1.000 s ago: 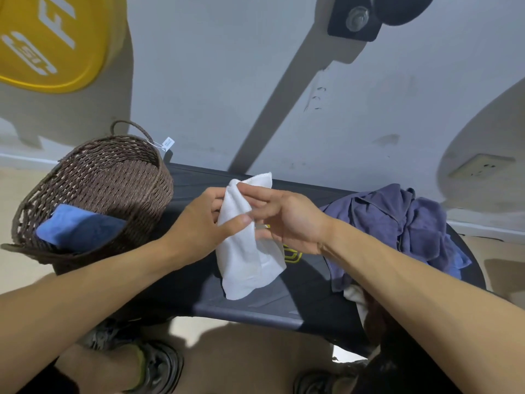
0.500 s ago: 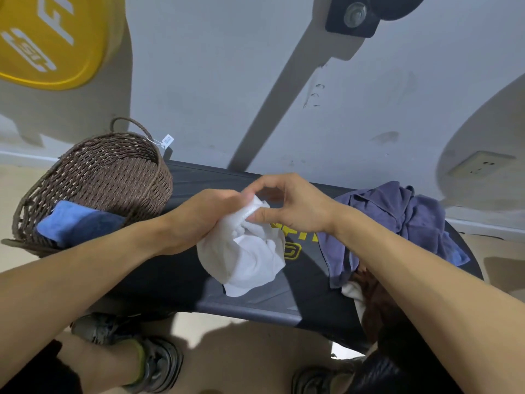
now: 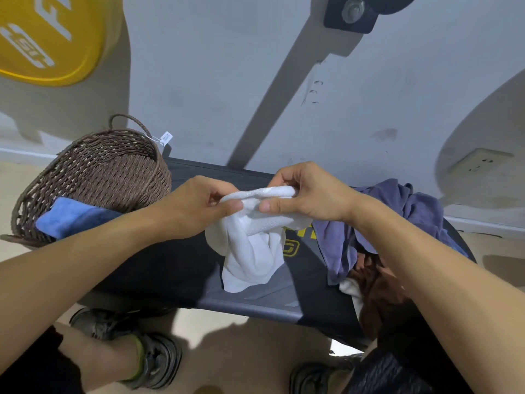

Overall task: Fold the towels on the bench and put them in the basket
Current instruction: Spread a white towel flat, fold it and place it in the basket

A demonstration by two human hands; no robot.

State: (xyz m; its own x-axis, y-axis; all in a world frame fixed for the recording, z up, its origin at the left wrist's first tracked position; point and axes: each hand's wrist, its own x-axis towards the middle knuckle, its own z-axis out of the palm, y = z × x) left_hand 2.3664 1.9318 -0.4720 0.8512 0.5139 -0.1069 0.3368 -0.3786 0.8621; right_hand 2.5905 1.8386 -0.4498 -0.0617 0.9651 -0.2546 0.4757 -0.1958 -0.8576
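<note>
Since half a second ago, both hands have lifted the white towel (image 3: pixel 254 245) higher; its top edge is now stretched between them above the black bench (image 3: pixel 159 268). Left hand (image 3: pixel 196 207) and right hand (image 3: pixel 305 194) each pinch that edge. At the bench's left end, a brown woven basket (image 3: pixel 93 172) holds a blue towel (image 3: pixel 61 220). Purple towels (image 3: pixel 409 206) lie piled on the right. Behind stands a grey wall (image 3: pixel 216 81) with a yellow disc (image 3: pixel 45 38).
</note>
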